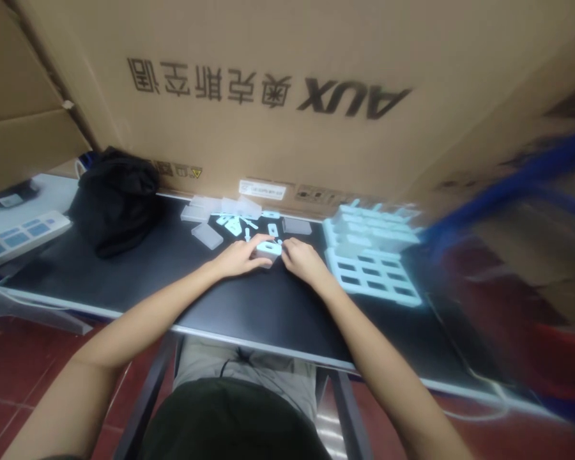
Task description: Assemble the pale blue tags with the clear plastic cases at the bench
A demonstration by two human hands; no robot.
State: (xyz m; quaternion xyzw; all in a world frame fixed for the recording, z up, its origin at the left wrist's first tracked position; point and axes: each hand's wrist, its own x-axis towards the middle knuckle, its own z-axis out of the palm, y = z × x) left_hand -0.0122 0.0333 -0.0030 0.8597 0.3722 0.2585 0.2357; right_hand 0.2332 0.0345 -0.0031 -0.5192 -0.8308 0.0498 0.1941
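Near the middle of the black table, my left hand grips a small box with a pale blue top, its thumb and fingers around the left side. My right hand is at the box's right end with its fingers bent together; a small pale blue bit shows by the fingertips, too small to name. Just beyond lie loose pale blue pieces and several clear plastic cases. Another clear case lies behind my right hand.
A pale blue rack with rectangular openings stands at the right, loaded at the back. Black cloth lies at the left, beside a white box. A large cardboard box walls the back; a blue frame stands right.
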